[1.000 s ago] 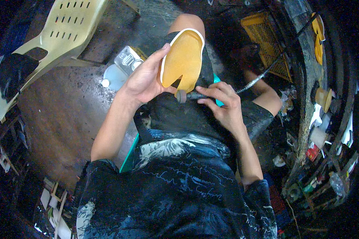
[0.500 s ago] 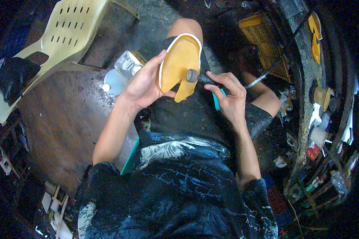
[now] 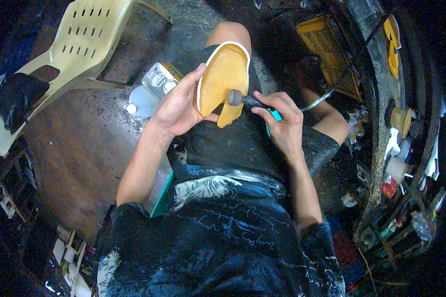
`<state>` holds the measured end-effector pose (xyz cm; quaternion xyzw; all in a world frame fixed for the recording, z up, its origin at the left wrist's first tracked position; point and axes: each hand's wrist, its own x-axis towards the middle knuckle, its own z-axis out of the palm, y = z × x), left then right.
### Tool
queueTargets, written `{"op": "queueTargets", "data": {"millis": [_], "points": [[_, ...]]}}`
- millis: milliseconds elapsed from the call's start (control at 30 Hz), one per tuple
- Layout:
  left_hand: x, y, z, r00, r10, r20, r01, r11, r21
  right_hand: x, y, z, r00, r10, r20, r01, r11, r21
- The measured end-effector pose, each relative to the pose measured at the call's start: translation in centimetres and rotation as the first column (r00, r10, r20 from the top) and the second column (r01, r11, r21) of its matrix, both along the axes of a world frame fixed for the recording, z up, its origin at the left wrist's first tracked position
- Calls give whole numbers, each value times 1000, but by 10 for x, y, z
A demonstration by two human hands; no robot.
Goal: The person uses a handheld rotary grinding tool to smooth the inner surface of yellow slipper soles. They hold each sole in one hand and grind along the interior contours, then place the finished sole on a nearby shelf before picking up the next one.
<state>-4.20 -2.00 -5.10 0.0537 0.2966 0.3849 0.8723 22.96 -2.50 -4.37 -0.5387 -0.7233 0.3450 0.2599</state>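
Observation:
A yellow slipper piece (image 3: 224, 74) with a white edge and a notched lower end is gripped in my left hand (image 3: 172, 110). My thumb lies along its left edge, and the other fingers are mostly hidden behind it. In my right hand (image 3: 285, 119), a dark rotary grinder (image 3: 251, 101) with turquoise behind its grip is pinched between thumb and fingers. Its round grey-brown grinding head (image 3: 235, 97) sits against or just over the yellow surface beside the notch; exact contact cannot be told. A flexible cable (image 3: 318, 102) runs from the grinder up to the right.
A cream plastic chair (image 3: 86, 44) with a dark cloth stands at upper left. Near my left wrist are a plastic jug (image 3: 142, 102) and a silver container (image 3: 158, 76). At right, a yellow crate (image 3: 327, 54) lies beside a cluttered wooden ledge (image 3: 379, 148) holding similar yellow pieces (image 3: 392, 47).
My right hand and the grinder have shifted slightly left, and the grinding head has moved a little left and down over the yellow piece. My left hand is nearly still.

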Motion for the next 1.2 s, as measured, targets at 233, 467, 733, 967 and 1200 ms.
{"op": "queueTargets", "data": {"millis": [233,467,733,967,1200], "points": [[4,-1,2,997,22,-75,-25,999,-41,-5,1,-1,998,59,13,-60,996,68],[10,0,-1,964,242,111,-243,970,-11,-7,5,17,996,-78,-38,79,996,43],[48,-2,8,874,480,-80,-471,875,109,-23,8,8,958,-233,-169,259,955,146],[53,-1,13,880,469,-70,-449,872,196,-23,16,8,951,-254,-176,283,944,168],[51,-2,13,895,438,-84,-413,886,210,-19,9,14,972,-167,-163,184,978,94]]}}
